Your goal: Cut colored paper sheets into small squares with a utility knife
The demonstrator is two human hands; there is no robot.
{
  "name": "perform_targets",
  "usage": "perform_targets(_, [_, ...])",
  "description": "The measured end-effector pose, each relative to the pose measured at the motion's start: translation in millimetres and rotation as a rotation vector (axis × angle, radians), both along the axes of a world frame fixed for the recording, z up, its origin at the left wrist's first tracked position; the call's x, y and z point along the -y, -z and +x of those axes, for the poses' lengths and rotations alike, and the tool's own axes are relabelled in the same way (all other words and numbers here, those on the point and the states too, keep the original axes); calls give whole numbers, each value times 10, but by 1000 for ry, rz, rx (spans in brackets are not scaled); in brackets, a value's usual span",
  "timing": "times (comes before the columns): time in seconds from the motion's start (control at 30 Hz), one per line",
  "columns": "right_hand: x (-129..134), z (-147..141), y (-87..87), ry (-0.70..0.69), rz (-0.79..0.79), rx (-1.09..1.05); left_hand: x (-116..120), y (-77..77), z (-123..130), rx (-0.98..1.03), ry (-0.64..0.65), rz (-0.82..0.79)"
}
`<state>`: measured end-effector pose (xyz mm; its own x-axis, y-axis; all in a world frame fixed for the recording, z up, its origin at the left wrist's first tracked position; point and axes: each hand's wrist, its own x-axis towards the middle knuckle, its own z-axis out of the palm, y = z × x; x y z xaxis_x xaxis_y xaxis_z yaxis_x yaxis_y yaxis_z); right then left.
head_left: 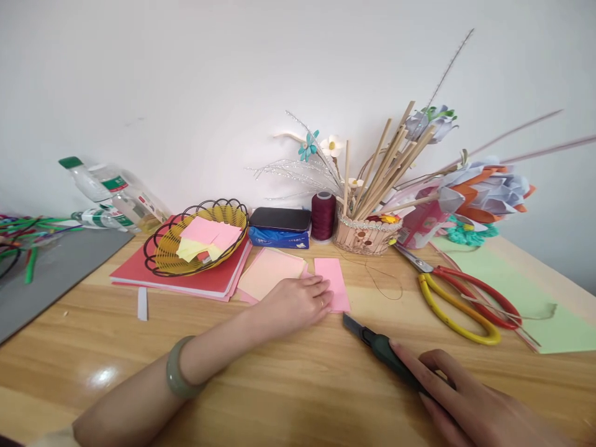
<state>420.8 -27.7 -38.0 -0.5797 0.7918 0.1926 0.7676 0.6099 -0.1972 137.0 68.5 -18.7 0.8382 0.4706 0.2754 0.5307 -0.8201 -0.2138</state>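
My left hand point(298, 303) lies flat, its fingertips on the left edge of a pink paper strip point(331, 279). Beneath and behind that hand is a stack of pale peach paper point(271, 273). A dark green utility knife point(388, 355) is in my right hand point(460, 394), index finger stretched along its handle. The knife's blade is out, and its tip sits just beyond the strip's lower right corner. A green bangle is on my left wrist.
A yellow basket point(162, 251) of paper pieces rests on red sheets point(125, 273). Behind are a blue packet point(278, 238), maroon thread point(323, 217) and a pot of sticks point(367, 236). Large scissors point(459, 298) and green paper point(549, 310) lie right, bottles point(116, 192) left.
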Motion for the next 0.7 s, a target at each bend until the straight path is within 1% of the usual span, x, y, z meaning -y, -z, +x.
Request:
perform_targets(0.1, [-4,-22,-31,43,9,15,11,-28,0,-11,-9,-33])
perform_targets(0.23, [-28,-96,-119,64,12,11,1,-79,3,-27,-29,-105])
perform_targets(0.33, [-36,-168,-203,51,45,29,-68,-139,31,-43,-65,-174])
perform_targets(0.43, [-19,-210,-266,32,121,77,-162,-174,96,-47,-129,-222])
perform_targets(0.53, [6,-217,-287,-4,209,107,-216,-137,170,-42,-214,-251])
perform_targets(0.63, [7,-222,-284,-31,210,115,-210,-62,209,-62,-273,-307])
perform_targets(0.7, [-1,-237,-280,-30,204,117,-190,-30,213,-81,-285,-347])
